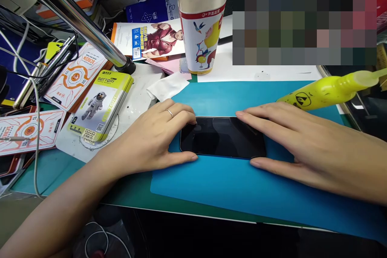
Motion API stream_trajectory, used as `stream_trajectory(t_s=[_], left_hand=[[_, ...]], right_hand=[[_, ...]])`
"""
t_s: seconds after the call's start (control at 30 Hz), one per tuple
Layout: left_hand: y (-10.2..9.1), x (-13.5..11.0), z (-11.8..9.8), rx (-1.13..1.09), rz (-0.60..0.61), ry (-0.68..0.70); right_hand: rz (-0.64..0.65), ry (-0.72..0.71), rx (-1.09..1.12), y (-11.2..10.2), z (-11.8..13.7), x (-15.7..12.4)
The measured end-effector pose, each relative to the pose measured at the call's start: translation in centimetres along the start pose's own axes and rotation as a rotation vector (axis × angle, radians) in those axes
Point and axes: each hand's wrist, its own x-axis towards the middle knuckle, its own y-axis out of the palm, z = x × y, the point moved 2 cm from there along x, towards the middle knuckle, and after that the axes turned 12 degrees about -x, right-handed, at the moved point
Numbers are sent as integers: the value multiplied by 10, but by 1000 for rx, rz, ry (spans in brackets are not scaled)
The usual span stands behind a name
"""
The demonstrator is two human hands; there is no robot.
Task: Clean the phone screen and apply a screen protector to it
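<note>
A black smartphone [222, 137] lies flat on the blue mat [217, 183], its dark glossy face up. Around its left end is my left hand [160, 137], thumb along the near edge and curled fingers at the far edge. My right hand [290, 137] spans the right end, with fingertips on the far edge and the thumb on the near one. The phone is held between both hands. Just beyond my right hand, a yellow squeeze bottle [323, 92] with a black triangle mark leans over, its lower end partly hidden.
A clear bottle [202, 28] with a printed label stands behind the phone. Left of it are a crumpled white tissue [167, 86], a yellow-green battery box [101, 105] and orange screen boxes [75, 74]. A metal pole [90, 24] and a white cable [38, 129] cross the left side.
</note>
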Motion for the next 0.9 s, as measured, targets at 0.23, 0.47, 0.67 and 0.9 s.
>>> stream_trajectory(t_s=[0.23,0.47,0.67,0.9], left_hand=[[2,2,-1,-25,21,10],[4,2,-1,13,11,43],[5,-1,-2,74,11,96],[3,1,-1,42,-107,80]], right_hand=[[-9,-24,-28,0,3,1],[-11,-62,-44,-1,7,5],[-1,-194,-64,4,16,9],[4,-262,-39,4,19,13]])
